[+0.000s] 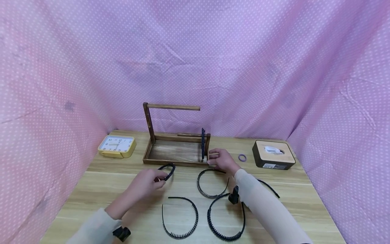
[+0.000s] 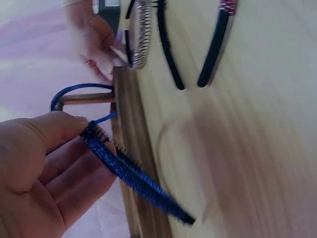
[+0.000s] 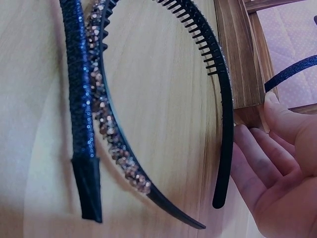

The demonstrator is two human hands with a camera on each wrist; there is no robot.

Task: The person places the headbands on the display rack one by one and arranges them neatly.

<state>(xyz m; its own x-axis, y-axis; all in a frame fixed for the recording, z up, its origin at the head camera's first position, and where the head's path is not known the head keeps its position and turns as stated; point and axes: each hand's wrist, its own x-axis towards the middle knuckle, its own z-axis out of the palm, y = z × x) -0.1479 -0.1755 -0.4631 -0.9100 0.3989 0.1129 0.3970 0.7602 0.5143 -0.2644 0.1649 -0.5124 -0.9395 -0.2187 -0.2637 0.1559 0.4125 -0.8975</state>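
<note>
My left hand (image 1: 143, 184) pinches a dark blue glittery headband (image 2: 141, 184) with small inner teeth, between thumb and fingers, above the table in front of the wooden rack's left part. The dark wooden rack (image 1: 176, 163) has a tray base, a tall bar at left and a lower bar at right. Over the lower bar hangs another dark headband (image 1: 203, 144), blue in the wrist views. My right hand (image 1: 223, 160) holds the rack's front right corner, the thumb at the rim and the fingers on the outer side.
Several dark headbands lie on the table in front, among them a toothed one (image 1: 197, 217) and a thicker one (image 1: 225, 238); another (image 1: 269, 188) is partly under the right forearm. A yellow clock (image 1: 117, 146) stands left; a purple ring (image 1: 242, 157) and tissue box (image 1: 273, 155) are right.
</note>
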